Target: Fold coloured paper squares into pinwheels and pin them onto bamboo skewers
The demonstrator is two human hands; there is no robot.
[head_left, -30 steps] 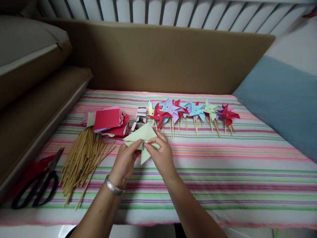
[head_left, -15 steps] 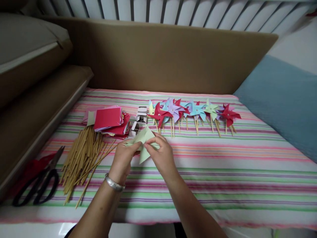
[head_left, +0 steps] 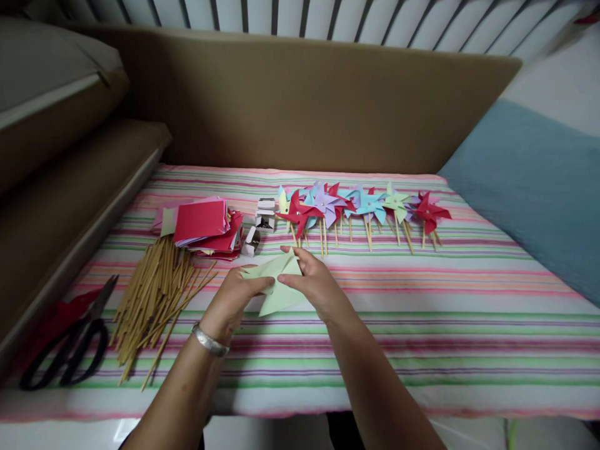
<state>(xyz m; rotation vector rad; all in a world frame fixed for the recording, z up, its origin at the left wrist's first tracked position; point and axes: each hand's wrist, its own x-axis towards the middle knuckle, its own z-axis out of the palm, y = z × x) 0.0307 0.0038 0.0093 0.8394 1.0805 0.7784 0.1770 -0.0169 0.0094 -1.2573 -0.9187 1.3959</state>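
A pale green piece of paper (head_left: 282, 296), with folded, pointed corners, is held up above the striped cloth between both hands. My left hand (head_left: 238, 294) is closed on its left side, thumb pressing near the middle. From the right, my right hand (head_left: 313, 280) grips the sheet, its thumb also near the centre and its fingers behind the upper edge. Just beyond the hands stand two small open white boxes (head_left: 251, 241) with dark contents too small to make out. Several finished paper pinwheels (head_left: 324, 204) on sticks lie in a row behind my right hand.
Left of the hands lie a stack of coloured paper (head_left: 200, 221) and a heap of thin wooden sticks (head_left: 152, 294). Black-handled scissors (head_left: 70, 350) rest at the far left beside brown cushions (head_left: 84, 162). A brown panel (head_left: 300, 106) closes off the back; a blue cushion (head_left: 529, 175) leans at the right.
The right thumb and fingers have spread from a pinch at the middle to a wider hold on the right side. The paper now lies flatter and more opened out.
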